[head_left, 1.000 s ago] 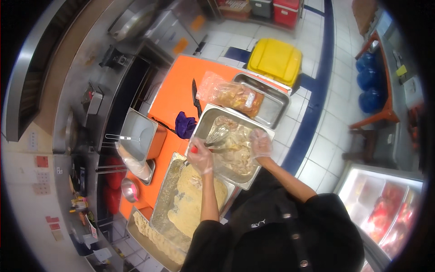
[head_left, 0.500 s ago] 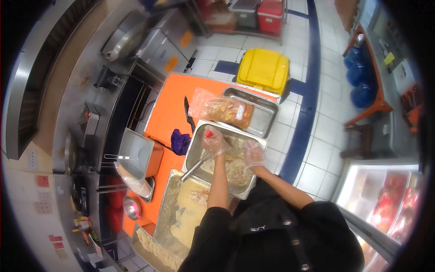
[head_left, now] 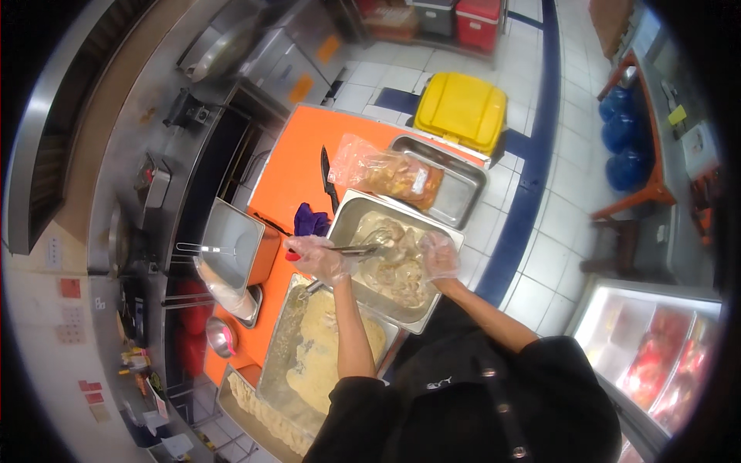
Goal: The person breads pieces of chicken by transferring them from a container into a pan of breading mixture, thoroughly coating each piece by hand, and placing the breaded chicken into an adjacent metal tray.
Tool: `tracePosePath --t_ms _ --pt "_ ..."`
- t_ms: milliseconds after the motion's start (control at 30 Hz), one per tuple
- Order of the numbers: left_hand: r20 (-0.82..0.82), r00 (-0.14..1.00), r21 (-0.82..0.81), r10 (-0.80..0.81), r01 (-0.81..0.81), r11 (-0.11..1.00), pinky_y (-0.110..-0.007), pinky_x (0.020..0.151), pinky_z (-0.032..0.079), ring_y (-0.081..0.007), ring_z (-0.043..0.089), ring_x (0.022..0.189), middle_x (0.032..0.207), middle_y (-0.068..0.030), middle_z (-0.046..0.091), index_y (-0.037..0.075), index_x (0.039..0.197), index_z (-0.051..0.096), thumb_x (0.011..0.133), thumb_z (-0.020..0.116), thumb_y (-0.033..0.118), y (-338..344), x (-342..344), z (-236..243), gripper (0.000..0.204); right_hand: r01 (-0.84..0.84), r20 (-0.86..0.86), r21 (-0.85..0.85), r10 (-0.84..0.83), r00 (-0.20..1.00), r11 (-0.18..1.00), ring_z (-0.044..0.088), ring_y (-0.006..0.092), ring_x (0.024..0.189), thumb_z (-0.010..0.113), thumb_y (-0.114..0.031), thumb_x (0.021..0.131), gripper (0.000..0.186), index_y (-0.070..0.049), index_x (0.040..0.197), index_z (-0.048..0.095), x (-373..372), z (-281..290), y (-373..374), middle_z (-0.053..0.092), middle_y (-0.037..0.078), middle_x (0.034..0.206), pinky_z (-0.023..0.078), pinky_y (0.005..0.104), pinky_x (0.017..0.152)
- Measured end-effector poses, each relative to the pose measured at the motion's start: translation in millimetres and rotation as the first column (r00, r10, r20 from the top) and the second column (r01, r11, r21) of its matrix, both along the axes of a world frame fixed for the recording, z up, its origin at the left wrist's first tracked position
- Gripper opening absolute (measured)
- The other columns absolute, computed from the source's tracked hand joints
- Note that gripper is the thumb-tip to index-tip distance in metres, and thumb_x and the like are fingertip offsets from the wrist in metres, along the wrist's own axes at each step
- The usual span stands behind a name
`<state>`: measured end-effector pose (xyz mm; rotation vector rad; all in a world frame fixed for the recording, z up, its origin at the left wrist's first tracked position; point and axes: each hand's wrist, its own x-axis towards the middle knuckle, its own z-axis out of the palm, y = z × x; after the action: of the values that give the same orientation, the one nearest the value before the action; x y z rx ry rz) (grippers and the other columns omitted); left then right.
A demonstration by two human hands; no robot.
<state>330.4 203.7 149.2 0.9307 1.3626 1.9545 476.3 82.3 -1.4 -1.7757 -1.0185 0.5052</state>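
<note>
A deep steel pan (head_left: 346, 212) of pale, wet batter-coated pieces (head_left: 397, 270) stands in front of me. My left hand (head_left: 318, 260), in a clear plastic glove, is closed around metal tongs (head_left: 355, 250) with a red end. The tongs lie nearly level over the pan, their tips at the coated pieces. My gloved right hand (head_left: 438, 256) is at the pan's right rim, fingers curled over it. Below my left hand, a whisk's metal handle (head_left: 310, 288) shows in part. A wide tray of pale yellow flour-like coating (head_left: 312, 347) adjoins the pan.
On the orange table (head_left: 297, 162) lie a black knife (head_left: 327, 174), a purple cloth (head_left: 310, 221) and a bagged food pack (head_left: 394, 176) beside a shallow steel tray (head_left: 463, 202). A grey tub (head_left: 231, 239) and small bowl (head_left: 221, 337) are left. A yellow bin (head_left: 461, 112) stands beyond.
My left hand has moved left and down, swinging the tongs from upright to nearly level. My right hand remains at the rim. The whisk now lies lower, partly behind my left hand.
</note>
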Motion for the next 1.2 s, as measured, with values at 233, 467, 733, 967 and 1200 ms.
tracePosePath --t_ms 233,467,733,967,1200 --pt "-0.223 0.958 -0.172 0.178 -0.218 0.961 -0.028 0.049 0.036 -0.0152 0.043 0.047 0.051 -0.0029 0.046 0.006 0.072 0.046 0.101 0.043 0.039 -32.0 -2.5 -29.3 0.044 -0.106 0.054 -0.072 0.110 0.992 0.992 0.057 0.0367 0.090 0.053 -0.019 0.088 0.019 -0.005 0.100 0.058 0.8 11.6 1.1 0.059 0.018 0.097 0.045 0.0459 0.076" --pt "-0.094 0.993 -0.046 -0.071 0.067 0.997 -0.028 0.055 0.036 -0.0158 0.045 0.051 0.055 -0.0039 0.045 0.006 0.067 0.039 0.099 0.044 0.034 -27.3 19.1 -6.8 0.043 0.092 0.031 0.081 -0.095 0.995 0.992 0.056 0.0248 0.068 0.045 -0.012 0.088 0.014 -0.006 0.084 0.057 -3.6 -1.1 6.0 0.057 0.010 0.072 0.043 0.0369 0.062" --pt "-0.484 0.791 -0.393 -0.375 0.186 0.901 -0.034 0.060 0.045 -0.0224 0.057 0.061 0.065 -0.0092 0.059 0.004 0.071 0.056 0.096 0.050 0.027 -80.8 14.7 -87.6 0.035 0.078 -0.080 0.090 -0.071 0.994 0.993 0.055 0.0181 0.065 0.046 -0.008 0.088 0.013 -0.006 0.084 0.058 -2.5 -4.7 4.2 0.057 0.006 0.072 0.043 0.0321 0.059" --pt "-0.603 0.748 -0.165 -0.276 0.222 0.961 -0.036 0.055 0.041 -0.0263 0.051 0.054 0.062 -0.0116 0.054 0.004 0.072 0.056 0.096 0.048 0.023 -85.5 29.2 -53.9 0.032 0.164 -0.096 0.120 -0.153 0.983 0.979 0.053 0.0140 0.063 0.044 -0.006 0.088 0.015 -0.006 0.082 0.058 -3.1 0.5 4.6 0.056 0.004 0.071 0.043 0.0286 0.057" --pt "-0.622 0.744 -0.213 -0.244 0.139 0.967 -0.039 0.050 0.035 -0.0263 0.046 0.050 0.056 -0.0105 0.047 0.004 0.064 0.047 0.093 0.055 0.028 -51.8 55.5 -96.2 0.038 0.176 -0.399 0.040 -0.146 0.905 0.984 0.056 0.0144 0.067 0.046 -0.007 0.088 0.013 -0.007 0.081 0.057 -7.8 13.1 0.0 0.055 0.004 0.071 0.044 0.0292 0.058"
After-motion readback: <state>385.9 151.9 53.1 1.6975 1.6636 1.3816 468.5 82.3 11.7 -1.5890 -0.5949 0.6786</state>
